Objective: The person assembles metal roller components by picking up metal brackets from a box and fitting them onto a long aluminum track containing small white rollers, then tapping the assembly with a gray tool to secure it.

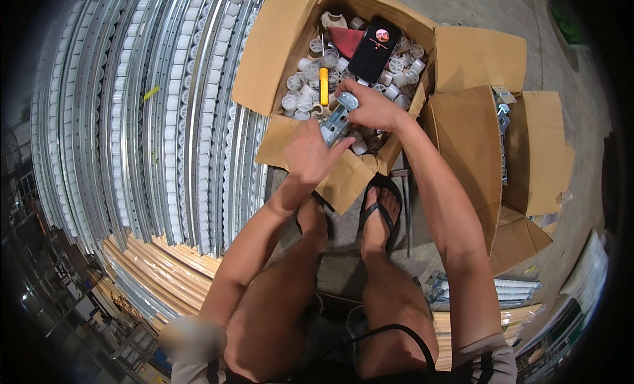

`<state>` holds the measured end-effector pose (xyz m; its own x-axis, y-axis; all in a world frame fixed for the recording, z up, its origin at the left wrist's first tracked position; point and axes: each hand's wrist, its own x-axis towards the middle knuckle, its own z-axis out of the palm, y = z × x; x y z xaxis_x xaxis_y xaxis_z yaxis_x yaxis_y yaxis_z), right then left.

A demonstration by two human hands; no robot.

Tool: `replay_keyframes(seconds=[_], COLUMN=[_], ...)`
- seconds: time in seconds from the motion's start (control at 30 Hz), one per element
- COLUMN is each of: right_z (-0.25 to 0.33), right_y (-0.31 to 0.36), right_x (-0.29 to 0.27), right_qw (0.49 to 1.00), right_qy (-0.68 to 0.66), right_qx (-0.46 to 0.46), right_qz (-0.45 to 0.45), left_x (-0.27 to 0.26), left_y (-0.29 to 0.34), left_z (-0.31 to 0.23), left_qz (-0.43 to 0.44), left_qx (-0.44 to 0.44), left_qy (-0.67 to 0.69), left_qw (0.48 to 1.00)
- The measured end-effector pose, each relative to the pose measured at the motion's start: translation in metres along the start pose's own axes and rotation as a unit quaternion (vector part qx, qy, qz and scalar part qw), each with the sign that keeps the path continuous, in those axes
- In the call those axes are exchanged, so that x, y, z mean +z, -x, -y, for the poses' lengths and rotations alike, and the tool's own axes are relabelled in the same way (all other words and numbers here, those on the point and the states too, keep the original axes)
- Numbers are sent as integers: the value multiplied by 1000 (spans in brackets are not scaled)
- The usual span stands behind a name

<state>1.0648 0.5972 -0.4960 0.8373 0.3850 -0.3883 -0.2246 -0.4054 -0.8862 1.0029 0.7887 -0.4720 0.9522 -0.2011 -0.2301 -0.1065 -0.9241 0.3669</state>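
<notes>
The step in hand looks like two-handed work on a single galvanised steel bracket (pixel 335 125), a small channel-shaped piece with holes, held over the near edge of an open cardboard box (pixel 261 50). The right hand (pixel 371 106) grips its upper end, which shows a bright rounded face, while the left hand (pixel 310 151) closes about its lower end, thumb on one side and fingers on the other. The bracket slants, upper end to the right, above the inner edge of the box's near flap (pixel 345 184). The fingers hide much of it, so whether anything sits inside the channel cannot be told. Beyond the hands, white plastic rollers (pixel 297 103) fill the box; a yellow-handled tool (pixel 323 86) lies on them near the middle, and a black phone (pixel 374 50) and a red cloth (pixel 345 40) lie toward the far edge. Off the right edge stands a second cardboard box (pixel 462 156) with more metal parts (pixel 504 123) inside. As a judgement, any next move calls for one hand to steady the bracket while the other turns or presses on it, keeping fingertips off the metal rims and clear of the phone.
</notes>
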Motion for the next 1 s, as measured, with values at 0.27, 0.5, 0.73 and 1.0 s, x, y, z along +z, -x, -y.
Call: replay_keyframes(seconds=[0.27,0.5,0.73,1.0], right_z=[-1,-8,18,14], right_y=[9,21,21,6], right_x=[-2,-7,-17,-16], right_qw=[999,994,990,998], right_qy=[-25,-111,-136,-45], right_qx=[-44,-12,-6,-10], right_qz=[-14,13,47,52], left_x=[11,3,3,8], left_y=[-3,5,8,11], left_z=[2,-6,-2,-4], left_qz=[-36,-52,-71,-95], left_qx=[-15,9,34,57], left_qy=[-26,22,45,54], left_qw=[999,998,996,992])
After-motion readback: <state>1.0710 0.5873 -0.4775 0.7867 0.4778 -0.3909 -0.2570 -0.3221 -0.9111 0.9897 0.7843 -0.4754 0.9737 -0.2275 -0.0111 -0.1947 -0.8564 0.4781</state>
